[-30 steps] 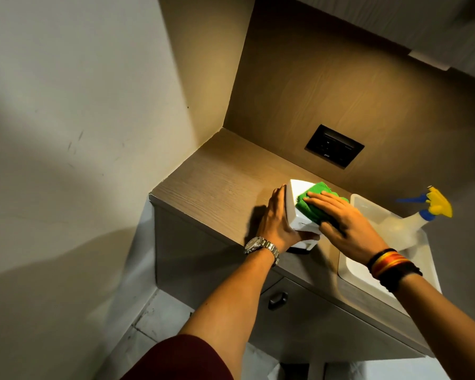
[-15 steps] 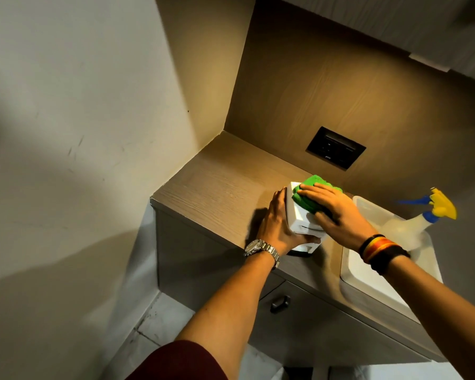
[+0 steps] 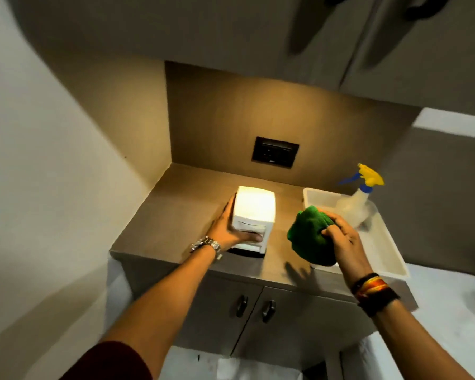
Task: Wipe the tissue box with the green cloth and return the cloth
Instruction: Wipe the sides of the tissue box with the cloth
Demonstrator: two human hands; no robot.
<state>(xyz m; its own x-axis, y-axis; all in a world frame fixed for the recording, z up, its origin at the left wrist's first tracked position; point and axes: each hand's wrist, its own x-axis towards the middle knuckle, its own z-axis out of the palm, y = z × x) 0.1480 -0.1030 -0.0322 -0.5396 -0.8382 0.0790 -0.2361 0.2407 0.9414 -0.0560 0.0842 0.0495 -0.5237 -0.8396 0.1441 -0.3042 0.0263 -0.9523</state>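
**Cloth lifted clear of the tissue box**

Wood-grain counter (image 3: pixel 181 215) fills a lit alcove, with a pale wall on the left and a dark socket plate (image 3: pixel 275 156) set in the back panel. Cupboard doors with dark handles sit below the counter edge.

On the counter stands the white tissue box (image 3: pixel 254 208), upright and brightly lit on top. The left hand (image 3: pixel 225 229) holds it: the palm and fingers lie against its left side and the thumb crosses the lower front, so the hand is closed around the box. A metal watch (image 3: pixel 206 246) sits on that wrist.

To the right, apart from the box, the right hand (image 3: pixel 340 237) grips the green cloth (image 3: pixel 309 237), fingers curled and pinching the bunched fabric. The cloth hangs in the air over the near left corner of a white tray (image 3: pixel 390 259). Woven bands circle the right wrist.

Inside the tray, toward its far end, stands a clear spray bottle (image 3: pixel 354 205) with a yellow and blue trigger head.
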